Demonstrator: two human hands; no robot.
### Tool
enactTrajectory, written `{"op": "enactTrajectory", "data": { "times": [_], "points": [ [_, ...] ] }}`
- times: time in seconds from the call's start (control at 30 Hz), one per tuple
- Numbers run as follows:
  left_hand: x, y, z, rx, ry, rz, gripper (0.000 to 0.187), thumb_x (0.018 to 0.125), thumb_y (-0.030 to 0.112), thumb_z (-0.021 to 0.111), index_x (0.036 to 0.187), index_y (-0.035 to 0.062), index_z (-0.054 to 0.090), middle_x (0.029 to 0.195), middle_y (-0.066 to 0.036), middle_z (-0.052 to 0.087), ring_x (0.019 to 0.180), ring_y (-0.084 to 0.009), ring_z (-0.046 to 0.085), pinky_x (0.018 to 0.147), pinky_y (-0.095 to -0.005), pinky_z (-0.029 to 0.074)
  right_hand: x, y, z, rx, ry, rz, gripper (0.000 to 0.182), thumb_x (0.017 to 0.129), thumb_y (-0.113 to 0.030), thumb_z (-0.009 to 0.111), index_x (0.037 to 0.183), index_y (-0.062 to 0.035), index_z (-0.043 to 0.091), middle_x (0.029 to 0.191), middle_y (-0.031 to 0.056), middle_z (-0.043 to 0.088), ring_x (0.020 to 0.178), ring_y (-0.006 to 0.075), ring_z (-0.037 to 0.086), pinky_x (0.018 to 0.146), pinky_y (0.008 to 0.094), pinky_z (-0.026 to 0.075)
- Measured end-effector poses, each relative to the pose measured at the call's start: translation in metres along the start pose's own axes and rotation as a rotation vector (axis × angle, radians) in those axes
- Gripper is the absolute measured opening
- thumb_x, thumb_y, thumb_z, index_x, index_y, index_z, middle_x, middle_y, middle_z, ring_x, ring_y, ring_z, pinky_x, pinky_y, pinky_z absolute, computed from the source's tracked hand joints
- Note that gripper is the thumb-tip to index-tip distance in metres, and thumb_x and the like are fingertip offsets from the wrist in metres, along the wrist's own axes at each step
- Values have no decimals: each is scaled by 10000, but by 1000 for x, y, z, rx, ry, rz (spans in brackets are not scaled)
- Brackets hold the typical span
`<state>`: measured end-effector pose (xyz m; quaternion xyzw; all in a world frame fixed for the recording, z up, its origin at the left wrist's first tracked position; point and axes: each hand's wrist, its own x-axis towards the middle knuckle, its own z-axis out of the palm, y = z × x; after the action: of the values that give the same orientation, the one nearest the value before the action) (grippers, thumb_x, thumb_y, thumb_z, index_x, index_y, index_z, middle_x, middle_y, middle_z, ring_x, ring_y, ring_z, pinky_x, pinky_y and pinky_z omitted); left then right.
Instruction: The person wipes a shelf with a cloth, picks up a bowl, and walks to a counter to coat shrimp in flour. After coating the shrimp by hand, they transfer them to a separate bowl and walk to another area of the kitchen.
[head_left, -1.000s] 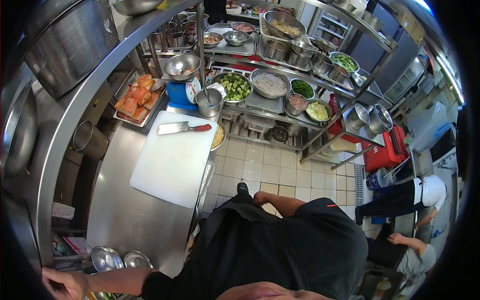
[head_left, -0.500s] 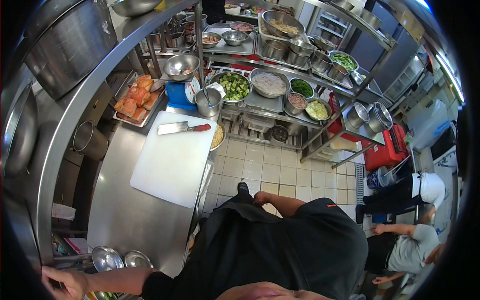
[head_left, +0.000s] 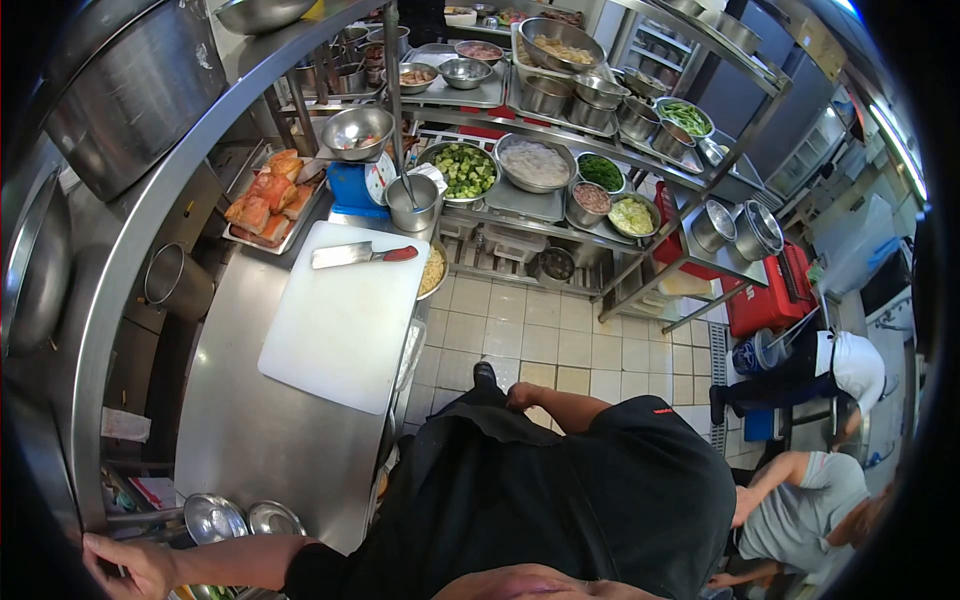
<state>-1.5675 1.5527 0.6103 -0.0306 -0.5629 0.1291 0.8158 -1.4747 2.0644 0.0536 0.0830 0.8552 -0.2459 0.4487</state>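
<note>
My left hand point(head_left: 125, 565) is at the bottom left, fingers curled over the rim of the steel upper shelf point(head_left: 130, 250). Just right of it stand two small steel bowls point(head_left: 240, 519) on the steel counter point(head_left: 250, 440). My right hand point(head_left: 518, 397) rests against my hip on the black apron, its fingers hidden. A white cutting board point(head_left: 345, 320) lies on the counter ahead of me. Along the board's far edge lies a cleaver with a red handle point(head_left: 362, 254). Neither hand touches the board or the cleaver.
A tray of orange meat pieces point(head_left: 270, 205), a blue scale with a bowl point(head_left: 362, 160) and a steel pot with a ladle point(head_left: 412, 205) stand beyond the board. Racks hold bowls of chopped vegetables point(head_left: 465, 170). Two other people point(head_left: 800, 500) work at the right on the tiled floor point(head_left: 540, 330).
My hands have stayed where they were. At the right, the person in grey has moved down and nearer, and the person in the white cap has shifted slightly.
</note>
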Motion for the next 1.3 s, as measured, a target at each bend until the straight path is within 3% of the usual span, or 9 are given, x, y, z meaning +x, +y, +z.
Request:
{"op": "enactTrajectory", "data": {
  "times": [0.27,0.57,1.07,1.3],
  "points": [
    [0,0,1,-2,18,-10,370,865,390,607,636,106,545,669,-25,503,619,-222,455,614,-356,322,2,5,1,-29,-15,-32,335,763,-338,554,709,-22,653,613,110,626,524,226,623,513,351,503],
    [-1,-2,2,-2,19,-6,383,865,410,598,629,113,545,658,-18,500,607,-210,450,607,-348,315,9,7,3,73,-6,87,332,768,-321,540,675,-21,646,602,110,623,517,225,621,513,352,500],
    [0,0,4,23,25,1,368,871,357,599,623,95,526,652,-30,498,589,-223,448,579,-354,321,22,6,-1,-100,-69,-24,280,748,-283,573,781,-22,668,679,117,648,557,228,634,486,344,511],
    [-1,-3,7,-1,55,40,368,872,361,594,625,96,527,644,-31,499,567,-223,452,570,-355,327,18,1,-4,33,-10,43,290,748,-301,577,780,-28,672,687,114,653,559,229,631,509,346,515]
  ]
}}
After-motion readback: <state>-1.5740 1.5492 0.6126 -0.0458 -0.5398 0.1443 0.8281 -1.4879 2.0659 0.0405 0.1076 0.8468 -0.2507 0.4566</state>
